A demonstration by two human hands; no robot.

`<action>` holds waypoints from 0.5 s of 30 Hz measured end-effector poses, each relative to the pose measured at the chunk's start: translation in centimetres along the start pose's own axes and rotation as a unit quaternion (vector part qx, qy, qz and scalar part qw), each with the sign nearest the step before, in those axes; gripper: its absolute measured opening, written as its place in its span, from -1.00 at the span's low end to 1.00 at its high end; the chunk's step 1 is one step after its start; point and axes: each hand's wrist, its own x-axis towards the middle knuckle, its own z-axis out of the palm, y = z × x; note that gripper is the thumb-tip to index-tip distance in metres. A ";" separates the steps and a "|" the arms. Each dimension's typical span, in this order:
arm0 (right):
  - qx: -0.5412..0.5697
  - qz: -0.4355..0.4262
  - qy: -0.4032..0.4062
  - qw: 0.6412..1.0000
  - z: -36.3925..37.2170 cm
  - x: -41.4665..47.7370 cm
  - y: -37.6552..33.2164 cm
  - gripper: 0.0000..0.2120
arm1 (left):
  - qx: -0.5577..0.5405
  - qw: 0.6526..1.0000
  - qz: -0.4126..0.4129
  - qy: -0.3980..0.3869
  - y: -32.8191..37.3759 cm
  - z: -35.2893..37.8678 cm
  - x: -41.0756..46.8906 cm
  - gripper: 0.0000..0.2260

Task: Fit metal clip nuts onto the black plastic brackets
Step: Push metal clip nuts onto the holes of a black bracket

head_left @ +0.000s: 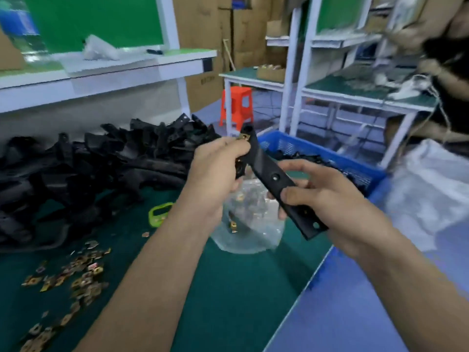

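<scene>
I hold a long black plastic bracket (269, 168) slanted in the air over the green table. My right hand (327, 196) grips its lower half, thumb on top. My left hand (215, 171) is curled near the bracket's upper end, and its fingertips pinch a brass-coloured clip nut (244, 136) against the bracket edge. More clip nuts seem tucked in that left palm. Several loose clip nuts (81, 273) lie scattered on the mat at the lower left. A big pile of black brackets (88, 168) covers the table's left side.
A clear plastic bag (248, 224) with a few clip nuts lies under my hands. A blue crate (355, 168) with black parts stands at the right. A small green object (160, 214) lies near the pile. White workbenches, cardboard boxes and an orange stool (237, 107) stand behind.
</scene>
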 end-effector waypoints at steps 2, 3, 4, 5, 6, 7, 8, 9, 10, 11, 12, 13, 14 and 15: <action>0.000 0.020 0.082 0.996 -4.3 1.4 1.3 -0.78 | 0.009 0.999 -0.034 -0.026 -0.3 4.8 3.0 -0.76; -0.001 0.032 0.119 0.992 -6.4 2.4 2.1 -0.81 | 0.017 0.997 -0.062 -0.032 -0.6 7.0 4.6 -0.81; -0.005 0.044 0.150 0.988 -8.3 3.6 2.9 -0.83 | 0.031 0.995 -0.091 -0.040 -1.0 8.9 6.2 -0.86; -0.012 0.057 0.175 0.983 -10.0 4.8 3.7 -0.84 | 0.055 0.990 -0.116 -0.055 -1.6 10.5 7.8 -0.88; -0.018 0.072 0.197 0.978 -11.7 6.2 4.5 -0.83 | 0.082 0.985 -0.133 -0.077 -2.2 11.9 9.5 -0.87; -0.023 0.088 0.215 0.972 -13.3 7.7 5.2 -0.83 | 0.108 0.978 -0.145 -0.103 -2.8 12.9 11.2 -0.85; -0.027 0.106 0.225 0.968 -14.5 9.3 5.9 -0.82 | 0.131 0.970 -0.159 -0.127 -3.4 13.6 12.9 -0.83; -0.033 0.124 0.227 0.965 -15.6 10.8 6.4 -0.82 | 0.150 0.962 -0.174 -0.147 -4.0 14.1 14.6 -0.82; -0.045 0.140 0.225 0.963 -16.5 12.5 6.8 -0.83 | 0.167 0.954 -0.191 -0.161 -4.6 14.5 16.4 -0.83; -0.063 0.153 0.221 0.961 -17.2 14.2 7.2 -0.85 | 0.180 0.947 -0.207 -0.166 -5.2 14.7 18.1 -0.83; -0.082 0.166 0.219 0.958 -17.7 16.1 7.6 -0.86 | 0.182 0.943 -0.225 -0.164 -5.8 14.8 19.9 -0.84; -0.093 0.174 0.218 0.956 -18.0 17.9 8.0 -0.87 | 0.174 0.942 -0.240 -0.158 -6.5 14.9 21.7 -0.85; -0.098 0.181 0.220 0.954 -18.1 19.9 8.3 -0.87 | 0.157 0.943 -0.254 -0.149 -7.3 14.9 23.4 -0.85; -0.103 0.188 0.220 0.952 -18.1 21.8 8.6 -0.90 | 0.133 0.944 -0.268 -0.137 -7.9 14.9 25.0 -0.85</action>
